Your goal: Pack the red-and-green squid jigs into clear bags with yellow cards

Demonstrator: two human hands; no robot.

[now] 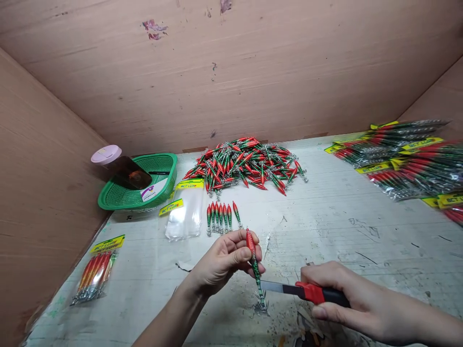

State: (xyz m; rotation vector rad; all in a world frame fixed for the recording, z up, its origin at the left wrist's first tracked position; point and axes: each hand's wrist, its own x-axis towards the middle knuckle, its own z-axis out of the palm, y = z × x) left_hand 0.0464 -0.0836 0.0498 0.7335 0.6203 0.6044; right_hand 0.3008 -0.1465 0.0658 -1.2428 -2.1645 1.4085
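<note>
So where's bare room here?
Largely bare: between red-and-green lure heap and right hand, left of clear plastic lure packets; also between orange lure packet and left forearm. Crowded: rear, from green plastic basket to heap.

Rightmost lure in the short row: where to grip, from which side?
Pinch the rightmost lure by its red upper body, probably coming from above and the right. Its hooks sit at the near end, and the gap from the neighbouring lures should leave finger room.
</note>
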